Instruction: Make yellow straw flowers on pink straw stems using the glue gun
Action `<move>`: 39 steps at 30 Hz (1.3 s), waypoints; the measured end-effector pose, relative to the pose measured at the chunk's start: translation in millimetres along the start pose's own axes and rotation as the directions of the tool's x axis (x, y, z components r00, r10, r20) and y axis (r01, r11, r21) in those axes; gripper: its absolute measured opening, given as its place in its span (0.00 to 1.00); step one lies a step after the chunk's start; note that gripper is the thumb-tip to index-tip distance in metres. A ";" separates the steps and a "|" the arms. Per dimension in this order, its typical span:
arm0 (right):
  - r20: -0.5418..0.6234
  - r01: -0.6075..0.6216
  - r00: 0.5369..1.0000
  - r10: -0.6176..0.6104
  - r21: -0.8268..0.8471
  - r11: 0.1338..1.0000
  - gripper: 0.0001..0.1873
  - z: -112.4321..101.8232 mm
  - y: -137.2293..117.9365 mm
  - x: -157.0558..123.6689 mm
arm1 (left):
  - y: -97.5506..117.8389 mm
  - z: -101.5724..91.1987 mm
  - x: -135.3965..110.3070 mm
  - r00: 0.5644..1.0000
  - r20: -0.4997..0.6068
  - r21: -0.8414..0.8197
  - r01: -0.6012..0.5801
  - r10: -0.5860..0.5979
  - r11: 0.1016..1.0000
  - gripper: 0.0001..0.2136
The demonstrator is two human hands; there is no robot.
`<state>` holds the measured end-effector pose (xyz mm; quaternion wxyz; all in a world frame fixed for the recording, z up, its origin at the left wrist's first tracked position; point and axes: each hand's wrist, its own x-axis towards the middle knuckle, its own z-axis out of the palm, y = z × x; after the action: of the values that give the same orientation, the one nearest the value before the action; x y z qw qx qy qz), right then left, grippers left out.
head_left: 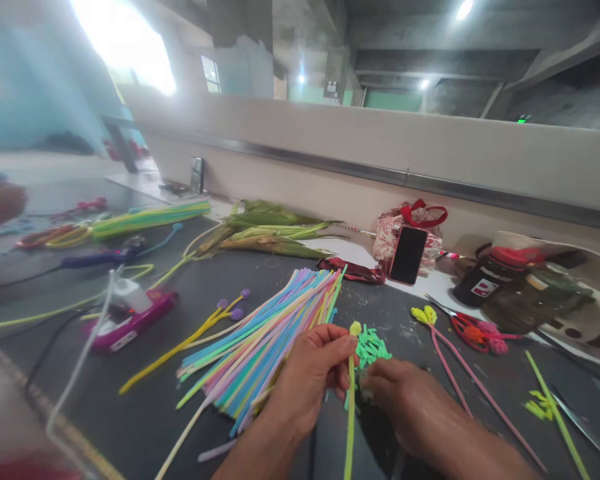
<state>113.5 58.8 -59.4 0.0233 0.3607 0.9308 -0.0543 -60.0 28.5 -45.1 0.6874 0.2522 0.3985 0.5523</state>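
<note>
My left hand point(320, 363) pinches a yellow-green pipe cleaner point(350, 427) between thumb and fingers. A pale yellow bud point(355, 328) tops that stem, which hangs down toward the table's front. Beside it lies a pile of short green pipe cleaner pieces point(373, 347). My right hand point(400, 393) reaches down to the near edge of this pile, fingers bent and drawn together; their tips are blurred and partly hidden, so what they grip does not show. Left of my hands spreads a large bundle of pastel pipe cleaners point(275, 333).
A yellow stem with purple buds point(200, 333), a magenta power strip point(135, 320) and corn husks point(275, 230) lie leftward and behind. To the right are a pink-stemmed flower point(455, 360), red-handled scissors point(467, 333), a phone point(407, 255) and a black bottle point(490, 277). Another person's hand point(10, 200) shows far left.
</note>
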 end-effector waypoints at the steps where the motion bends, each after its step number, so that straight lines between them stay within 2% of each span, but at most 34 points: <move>1: -0.011 -0.013 1.000 0.013 0.011 1.000 0.16 -0.9 3.3 1.8 | 0.0 0.0 -0.1 1.000 0.004 -0.001 0.002 -0.002 1.000 0.10; 3: -0.041 -0.053 0.998 0.053 0.008 0.999 0.29 -0.2 9.8 5.3 | 0.1 -0.6 0.1 1.000 0.002 -0.002 -0.006 0.006 1.000 0.10; 4: -0.049 -0.064 0.997 0.064 -0.001 0.998 0.30 1.6 11.5 6.4 | 0.3 -1.0 0.2 1.000 -0.007 -0.003 -0.014 0.014 1.000 0.10; 8: -0.009 0.019 1.000 -0.019 0.027 0.999 0.17 8.7 3.1 1.2 | 1.1 -1.4 -0.9 1.000 -0.021 -0.006 -0.018 0.018 1.000 0.09; 10: -0.022 0.031 0.999 -0.030 0.065 0.997 0.11 5.0 -0.3 -3.1 | 1.0 -0.2 -2.1 1.000 -0.017 -0.016 -0.011 0.010 1.000 0.09; 13: -0.064 -0.041 0.997 0.046 0.074 0.996 0.12 -9.8 12.3 1.6 | 0.1 2.2 -2.9 1.000 -0.012 -0.020 0.002 -0.002 1.000 0.09; 16: -0.089 -0.128 0.987 0.131 0.033 0.991 0.12 -20.9 38.3 22.3 | -1.3 3.5 -1.9 1.000 -0.010 -0.016 0.009 -0.009 1.000 0.09; 20: -0.061 -0.148 0.987 0.146 -0.033 0.988 0.11 -16.4 57.4 52.5 | -4.1 3.6 -0.1 0.999 -0.030 0.009 0.021 -0.021 1.000 0.09; 24: 0.009 -0.133 0.991 0.135 -0.115 0.984 0.05 -9.6 57.0 65.1 | -5.5 3.8 0.3 0.999 -0.025 0.000 0.037 -0.036 0.999 0.08; 30: 0.115 -0.087 0.988 0.108 -0.174 0.981 0.07 -16.4 59.8 66.3 | -4.1 3.8 -1.4 0.999 -0.026 -0.015 0.035 -0.035 0.999 0.09; 39: 0.138 -0.057 0.987 0.081 -0.167 0.984 0.06 -17.8 55.0 62.9 | -6.9 3.7 -0.2 0.999 -0.028 0.001 0.044 -0.044 0.999 0.09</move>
<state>104.0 143.4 -51.5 0.1219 0.3847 0.9150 -0.0031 -53.1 26.8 -48.4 0.6936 0.2359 0.4141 0.5402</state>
